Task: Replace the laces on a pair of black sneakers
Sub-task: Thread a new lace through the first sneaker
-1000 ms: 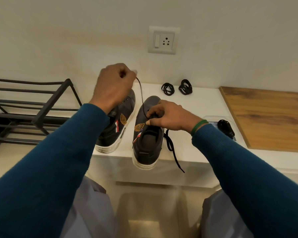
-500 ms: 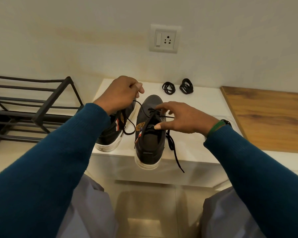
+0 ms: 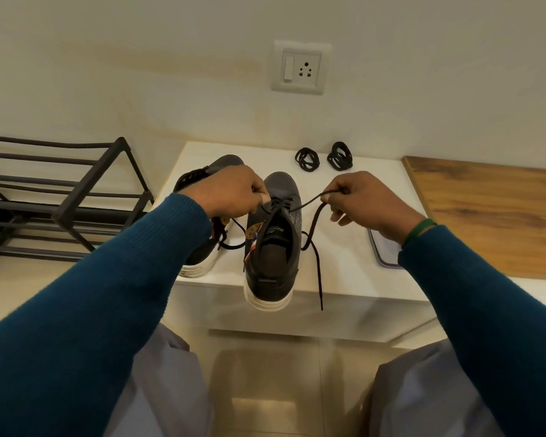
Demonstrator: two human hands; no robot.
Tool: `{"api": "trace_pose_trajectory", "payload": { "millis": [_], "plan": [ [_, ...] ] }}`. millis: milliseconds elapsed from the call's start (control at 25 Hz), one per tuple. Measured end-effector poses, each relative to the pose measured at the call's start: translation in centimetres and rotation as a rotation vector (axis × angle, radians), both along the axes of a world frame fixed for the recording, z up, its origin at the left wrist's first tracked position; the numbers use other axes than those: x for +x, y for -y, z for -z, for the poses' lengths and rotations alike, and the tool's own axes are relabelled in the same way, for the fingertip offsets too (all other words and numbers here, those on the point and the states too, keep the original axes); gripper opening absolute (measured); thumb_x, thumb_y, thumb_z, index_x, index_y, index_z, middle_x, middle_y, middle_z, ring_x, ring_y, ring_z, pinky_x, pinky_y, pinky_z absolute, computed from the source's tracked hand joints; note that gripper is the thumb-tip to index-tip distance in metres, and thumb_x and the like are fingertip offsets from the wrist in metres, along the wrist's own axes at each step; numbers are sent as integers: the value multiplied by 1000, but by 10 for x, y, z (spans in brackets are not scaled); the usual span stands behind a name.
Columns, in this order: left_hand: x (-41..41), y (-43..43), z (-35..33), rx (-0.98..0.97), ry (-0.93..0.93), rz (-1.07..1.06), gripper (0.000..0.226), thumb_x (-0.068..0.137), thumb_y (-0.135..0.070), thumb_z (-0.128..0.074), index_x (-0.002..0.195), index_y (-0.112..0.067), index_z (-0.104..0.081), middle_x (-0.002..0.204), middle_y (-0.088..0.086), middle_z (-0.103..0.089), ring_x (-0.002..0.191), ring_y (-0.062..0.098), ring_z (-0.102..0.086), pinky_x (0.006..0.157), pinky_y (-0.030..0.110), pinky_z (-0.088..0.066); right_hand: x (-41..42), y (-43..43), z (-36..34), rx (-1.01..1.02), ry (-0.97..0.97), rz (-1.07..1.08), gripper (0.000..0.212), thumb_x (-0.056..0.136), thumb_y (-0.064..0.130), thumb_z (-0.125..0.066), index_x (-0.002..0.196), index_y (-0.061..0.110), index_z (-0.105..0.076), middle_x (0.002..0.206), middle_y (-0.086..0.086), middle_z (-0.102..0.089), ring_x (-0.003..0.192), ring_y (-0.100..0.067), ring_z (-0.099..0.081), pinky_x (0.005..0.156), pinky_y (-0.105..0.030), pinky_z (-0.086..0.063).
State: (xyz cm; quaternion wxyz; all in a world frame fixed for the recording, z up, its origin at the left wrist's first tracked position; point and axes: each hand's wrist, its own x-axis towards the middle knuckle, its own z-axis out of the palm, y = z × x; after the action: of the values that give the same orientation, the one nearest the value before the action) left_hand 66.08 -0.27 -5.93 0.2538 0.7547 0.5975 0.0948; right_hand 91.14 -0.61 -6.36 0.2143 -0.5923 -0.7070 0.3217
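Two sneakers (image 3: 273,247) stand on the white surface (image 3: 344,266), and the nearer one's heel overhangs the edge. The right hand (image 3: 363,203) pinches its lace (image 3: 306,201), taut from the eyelets. The left hand (image 3: 230,190) is curled, seemingly gripping the other end. Coiled laces (image 3: 307,159) lie behind.

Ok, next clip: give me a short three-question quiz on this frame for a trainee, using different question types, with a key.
1. True or false: the left hand and the right hand each grip the lace of the sneaker whose heel overhangs the white ledge.
2. Where do the two coiled laces lie? A) in the left hand B) on the ledge, beyond the sneaker's toe C) inside the sneaker
3. Which wrist wears the green band?
Key: 1 true; 2 B; 3 right.
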Motion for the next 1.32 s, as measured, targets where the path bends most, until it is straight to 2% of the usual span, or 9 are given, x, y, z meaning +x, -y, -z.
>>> {"api": "trace_pose_trajectory", "payload": {
  "millis": [400, 440, 480, 560, 680, 760, 840, 1000, 1320],
  "plan": [
    [3, 3, -6, 6, 264, -106, 30, 104, -17, -45, 110, -25, -73, 82, -13, -67, 65, -13, -60, 60, 22, -29, -5, -2, 5, -6, -30, 17, 14, 95, 26, -65, 97, 13, -70, 86, -5, -72, 73, -12, -72, 64, -23, -60],
    [3, 4, -7, 38, 252, -90, 29, 104, -17, -47, 112, -26, -74, 90, -17, -65, 74, -16, -57, 82, 13, -24, -5, -3, 6, 14, -49, 43, 15, 95, 26, -65, 98, 13, -70, 87, -5, -72, 74, -13, -72, 65, -25, -61],
    [3, 4, -7, 66, 229, -78, 28, 103, -18, -49, 114, -26, -74, 93, -19, -63, 77, -15, -58, 76, 15, -44, -6, -4, 6, 33, -76, 69, 15, 96, 26, -65, 99, 12, -70, 88, -5, -72, 76, -14, -71, 66, -27, -61],
    [0, 5, -8, 63, 175, -59, 24, 102, -23, -53, 112, -29, -74, 82, -11, -68, 68, -2, -65, 62, 16, -42, -7, -5, 4, 34, -67, 79, 15, 96, 26, -65, 100, 13, -71, 93, -4, -71, 82, -15, -69, 71, -31, -61],
    [-1, 7, -6, -19, 77, 26, 19, 100, -26, -59, 111, -29, -74, 81, -19, -68, 66, -1, -67, 63, 17, -47, -5, -4, 3, -63, 381, -122, 13, 95, 20, -64, 105, 16, -73, 103, -1, -70, 91, -15, -64, 78, -28, -51],
    [-1, 7, -3, -30, 33, 61, 19, 97, -24, -62, 111, -24, -75, 98, -14, -73, 84, 2, -66, 84, 24, -53, -10, 1, 5, -146, 551, -276, 19, 93, 16, -66, 112, 18, -70, 109, 1, -68, 98, -14, -62, 82, -26, -47],
    [3, 9, -2, -23, 40, 57, 18, 96, -23, -64, 109, -24, -76, 102, -10, -73, 92, 4, -64, 94, 28, -50, -16, 3, 4, -166, 379, -293, 29, 90, 23, -69, 119, 24, -65, 109, 5, -67, 100, -14, -62, 82, -26, -47],
    [10, 10, 0, -16, 58, 34, 20, 95, -19, -64, 111, -26, -75, 95, -13, -70, 86, 4, -63, 85, 22, -50, -38, 5, 7, -27, -11, -127, 30, 94, 41, -62, 122, 31, -65, 100, 10, -69, 89, -10, -68, 79, -30, -55],
    [11, 6, 9, -6, 36, 73, 27, 96, -20, -60, 120, -23, -73, 111, -4, -73, 94, 10, -64, 93, 26, -51, -39, 3, 23, 11, 19, -106, 16, 93, 30, -69, 106, 29, -79, 101, 11, -74, 92, -4, -64, 88, -30, -52]
  ]
}}
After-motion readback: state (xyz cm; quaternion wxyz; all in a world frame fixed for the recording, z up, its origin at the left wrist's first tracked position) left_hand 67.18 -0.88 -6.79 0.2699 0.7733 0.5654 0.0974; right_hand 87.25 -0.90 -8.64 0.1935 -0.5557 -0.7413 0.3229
